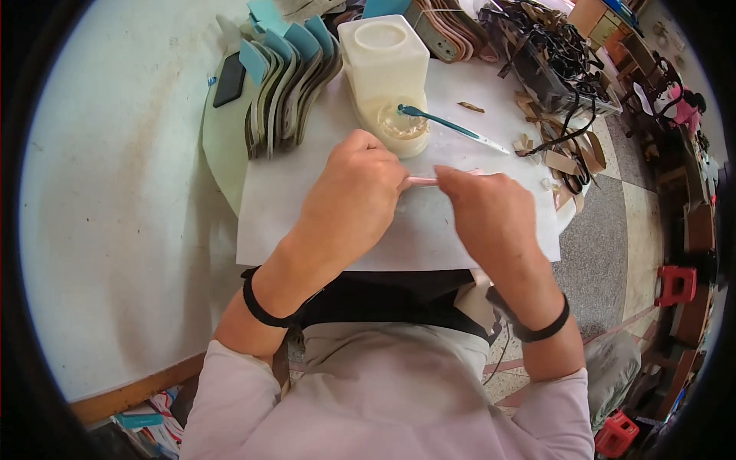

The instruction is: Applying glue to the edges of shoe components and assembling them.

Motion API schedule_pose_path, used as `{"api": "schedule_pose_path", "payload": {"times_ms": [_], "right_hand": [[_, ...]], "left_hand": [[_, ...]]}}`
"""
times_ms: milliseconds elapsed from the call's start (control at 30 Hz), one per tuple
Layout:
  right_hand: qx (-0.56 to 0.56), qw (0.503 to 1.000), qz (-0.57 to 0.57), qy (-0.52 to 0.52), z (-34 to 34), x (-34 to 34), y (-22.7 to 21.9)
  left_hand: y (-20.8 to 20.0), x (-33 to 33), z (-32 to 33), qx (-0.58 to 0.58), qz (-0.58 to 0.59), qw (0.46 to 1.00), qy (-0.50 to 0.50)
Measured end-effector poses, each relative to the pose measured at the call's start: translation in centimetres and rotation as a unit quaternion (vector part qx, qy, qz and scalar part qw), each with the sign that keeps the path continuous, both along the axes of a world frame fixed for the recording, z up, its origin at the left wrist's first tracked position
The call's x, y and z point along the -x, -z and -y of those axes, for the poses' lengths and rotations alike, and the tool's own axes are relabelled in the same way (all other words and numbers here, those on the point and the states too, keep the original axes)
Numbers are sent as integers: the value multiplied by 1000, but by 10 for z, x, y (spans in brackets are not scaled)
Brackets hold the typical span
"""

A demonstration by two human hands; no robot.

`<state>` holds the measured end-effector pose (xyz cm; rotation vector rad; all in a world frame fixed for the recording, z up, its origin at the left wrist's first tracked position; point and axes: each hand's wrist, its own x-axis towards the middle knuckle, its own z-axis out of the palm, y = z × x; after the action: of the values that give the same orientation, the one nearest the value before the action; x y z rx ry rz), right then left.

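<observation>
Above the white sheet [307,245] on the table, a thin pink strip [423,182] is stretched between my two hands. My left hand [354,180] pinches its left end, and the right end is in the closed fingers of my right hand [491,207]. Just beyond them stands a cream plastic container [383,65] with a low open cup [414,146] at its front, holding a pale substance. A teal and white toothbrush [460,129] leans with its head on the cup and its handle end on the sheet. The undersides of my fingers are hidden.
Curved layered pieces [287,92] with teal ends stand at the left, beside a dark phone [229,80]. More curved pieces [445,34] lie at the back. A plastic bin [548,77] of black straps and brown scraps [563,162] occupy the right. Red stools [676,285] stand on the floor.
</observation>
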<state>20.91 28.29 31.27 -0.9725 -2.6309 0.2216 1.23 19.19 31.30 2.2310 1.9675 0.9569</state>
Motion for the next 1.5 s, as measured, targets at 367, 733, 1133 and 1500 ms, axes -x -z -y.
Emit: {"api": "schedule_pose_path", "payload": {"times_ms": [367, 733, 1133, 1500], "right_hand": [[7, 997, 44, -56, -9, 7, -11], [-2, 997, 56, -54, 1, 9, 0], [-9, 999, 31, -43, -17, -13, -6], [-30, 998, 41, -24, 12, 18, 4]], "left_hand": [[2, -2, -3, -8, -2, 1000, -14], [-5, -1, -3, 18, 20, 1000, 1], [8, 4, 0, -9, 5, 1000, -5], [-17, 6, 18, 26, -33, 998, -54]]}}
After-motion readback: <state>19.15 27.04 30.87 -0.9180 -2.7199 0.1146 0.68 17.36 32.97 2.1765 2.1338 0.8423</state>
